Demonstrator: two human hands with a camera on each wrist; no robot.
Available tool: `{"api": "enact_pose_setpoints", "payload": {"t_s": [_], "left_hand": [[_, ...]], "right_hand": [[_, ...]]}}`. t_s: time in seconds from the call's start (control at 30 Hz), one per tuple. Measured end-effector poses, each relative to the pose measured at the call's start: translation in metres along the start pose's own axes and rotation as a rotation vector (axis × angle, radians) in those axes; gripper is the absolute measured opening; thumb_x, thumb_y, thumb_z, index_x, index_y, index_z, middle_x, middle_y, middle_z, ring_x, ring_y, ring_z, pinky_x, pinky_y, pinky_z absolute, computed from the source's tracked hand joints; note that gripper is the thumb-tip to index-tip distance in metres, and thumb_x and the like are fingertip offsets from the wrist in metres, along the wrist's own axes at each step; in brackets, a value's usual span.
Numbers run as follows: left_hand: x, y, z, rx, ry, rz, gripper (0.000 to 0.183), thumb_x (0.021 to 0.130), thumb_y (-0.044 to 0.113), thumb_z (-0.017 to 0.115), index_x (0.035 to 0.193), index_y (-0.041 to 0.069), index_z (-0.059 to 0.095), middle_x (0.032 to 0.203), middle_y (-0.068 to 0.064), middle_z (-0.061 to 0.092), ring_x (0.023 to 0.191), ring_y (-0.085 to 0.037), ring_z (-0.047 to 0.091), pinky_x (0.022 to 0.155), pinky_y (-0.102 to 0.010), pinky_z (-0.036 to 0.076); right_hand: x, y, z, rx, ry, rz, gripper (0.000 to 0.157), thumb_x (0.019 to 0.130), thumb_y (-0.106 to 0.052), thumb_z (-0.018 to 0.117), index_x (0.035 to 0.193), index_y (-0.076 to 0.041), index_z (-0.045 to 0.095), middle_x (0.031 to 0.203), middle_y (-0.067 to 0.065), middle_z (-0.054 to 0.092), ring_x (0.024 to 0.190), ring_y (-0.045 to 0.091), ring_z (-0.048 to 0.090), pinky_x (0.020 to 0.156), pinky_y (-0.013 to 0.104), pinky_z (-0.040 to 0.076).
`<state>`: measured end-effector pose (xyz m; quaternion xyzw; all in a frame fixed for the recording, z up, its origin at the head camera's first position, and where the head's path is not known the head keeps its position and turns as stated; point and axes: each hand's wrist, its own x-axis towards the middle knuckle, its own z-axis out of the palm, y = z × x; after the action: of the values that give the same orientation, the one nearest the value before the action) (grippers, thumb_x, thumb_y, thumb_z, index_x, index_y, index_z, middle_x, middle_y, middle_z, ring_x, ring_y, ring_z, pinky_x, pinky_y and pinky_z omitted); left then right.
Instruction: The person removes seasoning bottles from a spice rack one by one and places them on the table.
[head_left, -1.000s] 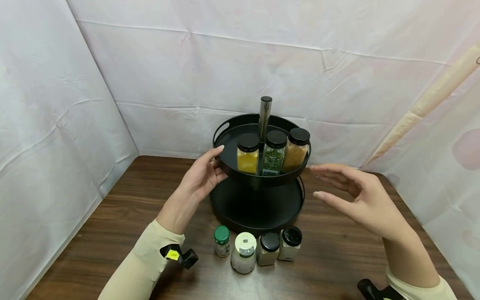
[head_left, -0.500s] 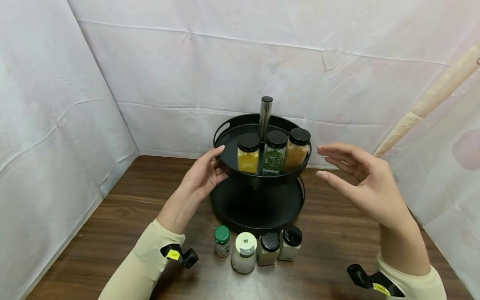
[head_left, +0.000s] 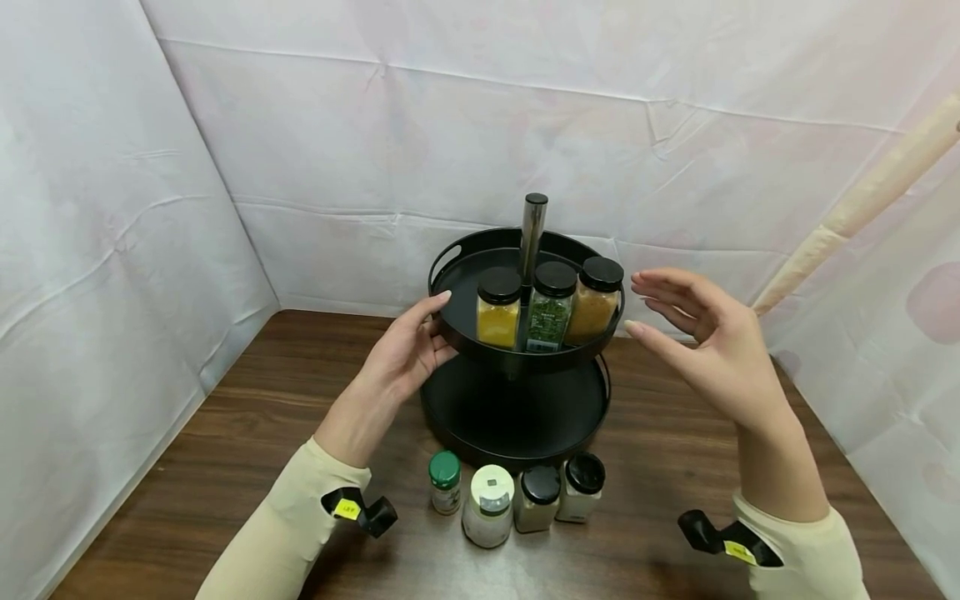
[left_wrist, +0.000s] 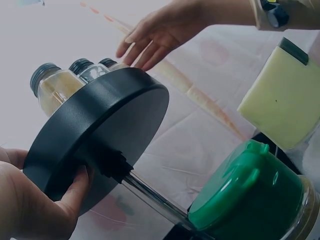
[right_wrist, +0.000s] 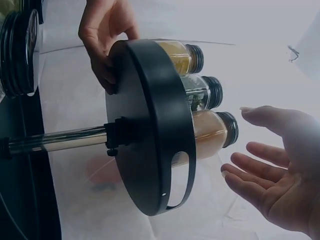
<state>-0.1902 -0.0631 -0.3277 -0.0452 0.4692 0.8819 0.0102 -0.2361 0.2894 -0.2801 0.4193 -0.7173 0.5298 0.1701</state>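
right hand [head_left: 705,337] higher, fingers loose; left hand [head_left: 399,357] round upper tray rim [head_left: 517,360], fingertips half-hidden

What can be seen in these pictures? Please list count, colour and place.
Table: 1, brown, underneath
Lower tray: 1, black, on table
Upper tray: 1, black, above lower tray
Post: 1, silver, through upper tray
Tray jars: 3, yellow, green, orange, on upper tray
Small bottle: 1, green-capped, front, far left
Big bottle: 1, pale-lidded, right of small bottle
Table jars: 2, pale, black-lidded, right of big bottle
Cloth: count unclear, white, behind, both sides
Tube-like thing: 1, cream, far right
Wrist cameras: 2, black, on wrists
Sleeves: 2, cream, forearms
Left hand: 1, bare, gripping upper tray
Right hand: 1, bare, beside tray jars
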Motion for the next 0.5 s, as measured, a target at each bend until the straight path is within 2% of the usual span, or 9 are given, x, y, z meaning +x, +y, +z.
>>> {"api": "enact_pose_setpoints", "payload": {"t_s": [0.2,0.4,0.5], "left_hand": [[0.0,-0.001,0.0,0.004,-0.002,0.002,0.023,0.109,0.029,0.06,0.12,0.009,0.055,0.095,-0.002,0.065,0.08,-0.014,0.065,0.074,-0.027,0.057],[0.001,-0.001,0.0,-0.004,-0.006,-0.005,0.028,0.109,0.028,0.059,0.125,0.007,0.052,0.096,-0.002,0.064,0.08,-0.014,0.065,0.074,-0.027,0.057],[0.0,0.0,0.0,-0.006,-0.004,-0.003,0.028,0.109,0.028,0.059,0.125,0.006,0.052,0.095,-0.002,0.065,0.08,-0.014,0.066,0.075,-0.027,0.057]], "right_hand": [[0.007,0.005,0.004,0.014,-0.013,0.041,0.061,0.086,0.018,0.078,0.142,0.003,0.06,0.138,0.014,0.066,0.13,0.023,0.064,0.106,0.027,0.05],[0.01,0.012,0.009,0.083,-0.022,0.061,0.06,0.087,0.017,0.077,0.143,0.005,0.058,0.138,0.016,0.064,0.13,0.021,0.063,0.108,0.027,0.049],[0.013,0.016,0.011,0.079,-0.021,0.071,0.06,0.088,0.015,0.077,0.143,0.002,0.059,0.139,0.015,0.064,0.129,0.021,0.063,0.108,0.027,0.049]]}}
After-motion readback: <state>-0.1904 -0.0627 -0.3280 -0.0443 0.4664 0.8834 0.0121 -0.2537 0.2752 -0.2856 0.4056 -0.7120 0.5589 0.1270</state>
